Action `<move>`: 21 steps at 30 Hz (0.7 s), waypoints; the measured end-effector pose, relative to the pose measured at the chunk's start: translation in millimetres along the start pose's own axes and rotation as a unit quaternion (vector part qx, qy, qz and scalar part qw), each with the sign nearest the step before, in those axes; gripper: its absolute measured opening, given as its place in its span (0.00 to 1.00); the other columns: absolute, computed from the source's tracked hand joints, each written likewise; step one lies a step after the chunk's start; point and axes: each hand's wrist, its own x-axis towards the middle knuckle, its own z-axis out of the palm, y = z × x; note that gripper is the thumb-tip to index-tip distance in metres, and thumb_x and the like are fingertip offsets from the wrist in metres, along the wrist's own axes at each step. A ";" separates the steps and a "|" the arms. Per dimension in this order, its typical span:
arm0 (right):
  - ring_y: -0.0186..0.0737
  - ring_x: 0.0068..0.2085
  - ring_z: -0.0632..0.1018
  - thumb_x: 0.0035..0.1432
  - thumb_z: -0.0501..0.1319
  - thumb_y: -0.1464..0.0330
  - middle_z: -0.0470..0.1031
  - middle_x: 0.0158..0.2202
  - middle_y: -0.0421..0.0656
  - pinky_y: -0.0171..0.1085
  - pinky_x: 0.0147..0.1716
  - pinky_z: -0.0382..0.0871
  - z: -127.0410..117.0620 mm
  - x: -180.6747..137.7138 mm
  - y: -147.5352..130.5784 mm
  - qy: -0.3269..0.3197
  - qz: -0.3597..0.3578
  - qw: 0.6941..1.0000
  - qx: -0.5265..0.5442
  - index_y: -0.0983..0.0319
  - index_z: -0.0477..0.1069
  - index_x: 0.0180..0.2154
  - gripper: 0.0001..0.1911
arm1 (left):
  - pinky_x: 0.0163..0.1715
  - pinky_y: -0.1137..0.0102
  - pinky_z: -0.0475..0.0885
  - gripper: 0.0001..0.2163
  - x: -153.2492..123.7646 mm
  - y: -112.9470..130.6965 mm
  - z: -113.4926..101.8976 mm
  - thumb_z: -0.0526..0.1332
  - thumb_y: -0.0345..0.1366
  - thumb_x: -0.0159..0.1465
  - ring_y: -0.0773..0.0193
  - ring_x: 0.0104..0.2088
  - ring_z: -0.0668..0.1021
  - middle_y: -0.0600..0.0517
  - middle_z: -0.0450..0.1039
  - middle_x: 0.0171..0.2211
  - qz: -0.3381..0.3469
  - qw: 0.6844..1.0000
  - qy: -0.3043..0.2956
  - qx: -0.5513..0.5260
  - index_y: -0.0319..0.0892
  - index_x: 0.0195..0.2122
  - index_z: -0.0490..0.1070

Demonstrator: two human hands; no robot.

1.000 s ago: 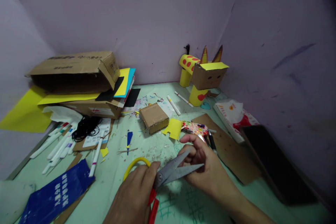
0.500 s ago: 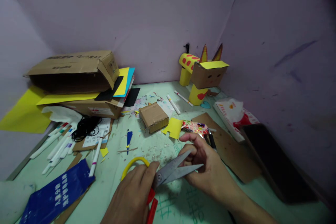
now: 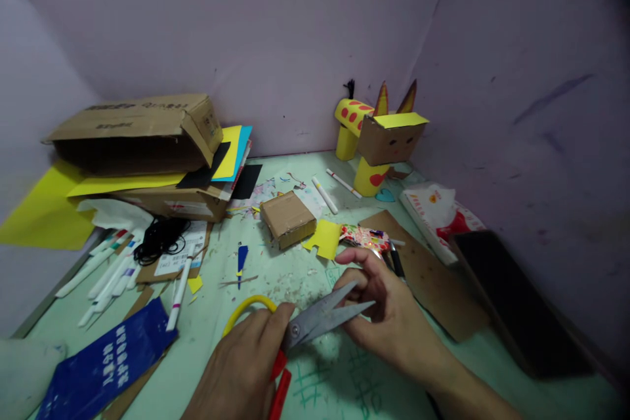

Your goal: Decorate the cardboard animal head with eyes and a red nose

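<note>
My left hand (image 3: 246,354) is closed around the yellow and red handles of the scissors (image 3: 325,315), whose blades stand slightly apart and point right. At the blade tips, my right hand (image 3: 378,302) curls its fingers and thumb, with the index finger raised. Whatever is between those fingers is too small or hidden to make out. Beyond the hands lie a small flat cardboard box (image 3: 288,218) and a notched piece of yellow paper (image 3: 325,239). Green marker lines (image 3: 312,386) show on the table cover below the blades.
A cardboard animal (image 3: 391,138) with a yellow spotted body stands at the back right. Large cartons (image 3: 132,125) and coloured paper sit back left. Markers (image 3: 111,275), black cord (image 3: 160,239) and a blue packet (image 3: 111,364) lie left; a phone (image 3: 516,302) lies right.
The scissors and my left hand have shifted slightly left and down, and the blades have closed a little. My right hand stays almost in place.
</note>
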 end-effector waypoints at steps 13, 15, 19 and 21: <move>0.34 0.24 0.79 0.37 0.76 0.72 0.77 0.21 0.34 0.33 0.27 0.73 -6.2 7.2 -4.0 0.079 0.165 0.960 0.213 0.61 0.65 0.40 0.28 | 0.43 0.56 0.74 0.19 9.1 -41.3 -64.2 0.44 0.42 0.66 0.46 0.47 0.79 0.41 0.77 0.50 -0.309 0.931 -0.188 0.051 0.43 0.53 0.65; 0.35 0.25 0.79 0.34 0.77 0.72 0.77 0.20 0.34 0.33 0.26 0.73 -3.6 6.9 -3.7 0.084 0.171 0.956 0.222 0.62 0.68 0.35 0.26 | 0.44 0.53 0.72 0.21 7.4 -47.1 -70.1 0.42 0.41 0.67 0.43 0.48 0.79 0.38 0.76 0.50 -0.337 0.912 -0.217 0.089 0.41 0.55 0.63; 0.33 0.24 0.78 0.33 0.76 0.70 0.74 0.20 0.34 0.34 0.27 0.74 1.9 5.8 -1.4 0.077 0.177 0.957 0.216 0.64 0.72 0.29 0.18 | 0.46 0.53 0.71 0.23 10.2 -47.0 -72.2 0.39 0.36 0.67 0.43 0.50 0.78 0.34 0.74 0.52 -0.354 0.896 -0.235 0.128 0.35 0.59 0.60; 0.32 0.23 0.76 0.34 0.75 0.71 0.74 0.20 0.35 0.34 0.27 0.74 3.2 4.9 -0.1 0.072 0.171 0.961 0.203 0.65 0.74 0.28 0.16 | 0.46 0.54 0.71 0.23 13.0 -46.8 -68.3 0.40 0.34 0.66 0.43 0.50 0.78 0.33 0.74 0.52 -0.346 0.900 -0.228 0.138 0.32 0.59 0.60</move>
